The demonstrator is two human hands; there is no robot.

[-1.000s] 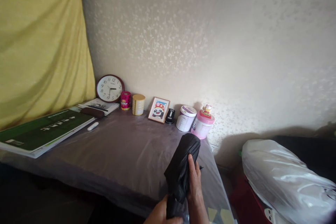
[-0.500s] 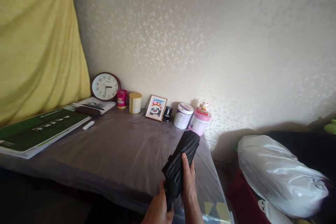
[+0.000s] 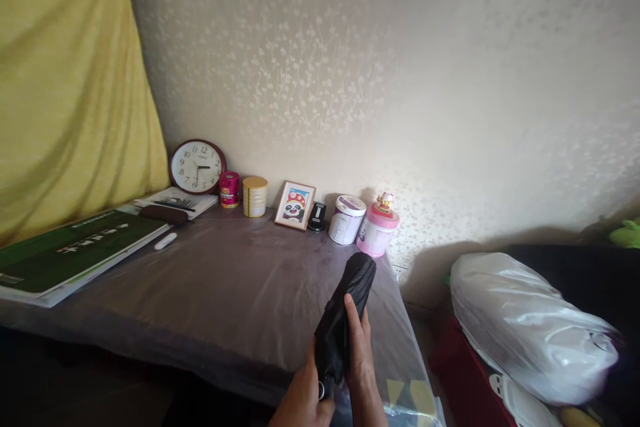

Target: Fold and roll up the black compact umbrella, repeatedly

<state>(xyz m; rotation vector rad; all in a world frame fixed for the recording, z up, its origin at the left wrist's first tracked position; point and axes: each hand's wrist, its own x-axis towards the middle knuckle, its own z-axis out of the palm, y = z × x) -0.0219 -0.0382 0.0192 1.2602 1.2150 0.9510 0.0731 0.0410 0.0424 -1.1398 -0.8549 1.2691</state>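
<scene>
A folded black umbrella [image 3: 345, 313] is held between both hands above the right front part of the table [image 3: 240, 280], tilted with its far end up and to the right. My left hand [image 3: 303, 393] is closed round the lower, handle end, where a small shiny ring shows by the fingers. Along the right side of the folded cloth, my right hand [image 3: 359, 347] grips the umbrella, its thumb lying on top. The far side of the right fingers is hidden behind the cloth.
Along the wall stand a clock [image 3: 198, 167], a pink can [image 3: 229, 189], a yellow-lidded can [image 3: 255, 197], a panda picture frame [image 3: 295, 205], a white tub [image 3: 346, 220] and a pink tub [image 3: 376, 232]. A green book [image 3: 85, 247] lies left; a white plastic bag [image 3: 530, 320] sits right of the table.
The umbrella has been turned in my hands, and its cloth looks narrower and tighter. A ring near the handle now shows. The view has shifted slightly.
</scene>
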